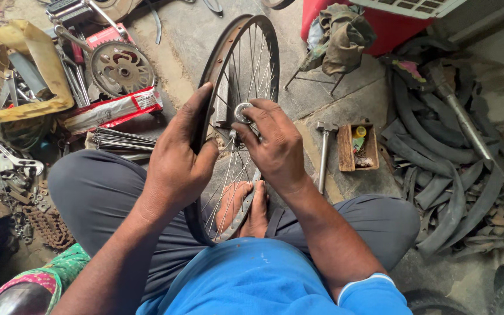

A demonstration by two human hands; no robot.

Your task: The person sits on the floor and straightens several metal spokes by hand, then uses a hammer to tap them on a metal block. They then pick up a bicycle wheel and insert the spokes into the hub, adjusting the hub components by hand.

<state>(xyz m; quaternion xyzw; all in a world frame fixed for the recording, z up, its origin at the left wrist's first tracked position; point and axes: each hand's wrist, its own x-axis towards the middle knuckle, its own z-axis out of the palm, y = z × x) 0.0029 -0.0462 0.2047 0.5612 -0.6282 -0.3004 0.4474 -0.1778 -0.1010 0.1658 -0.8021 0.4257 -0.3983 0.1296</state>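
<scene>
Concrete floor; wheel rim (217, 64) upright between both hands (179, 154).

I see a rusty brown steel wheel rim (205, 70) w/ silver spokes, red-and-white plastic packet (115, 109), yellow cloth bag (36, 64), small brown wooden box (346, 149) w/ yellow-capped bottle (359, 137), black rubber tubes (438, 157). Blue shirt (252, 280), grey trousers (97, 192).

Hammer (324, 153) on concrete floor (357, 99), beside small wooden box (357, 149) holding yellow-capped bottle. Heap of old rubber tubes (444, 151) right. Chainring (122, 69), bundle of spokes (118, 141), red-white packet (115, 109), rusty chain (48, 227) left.
</scene>
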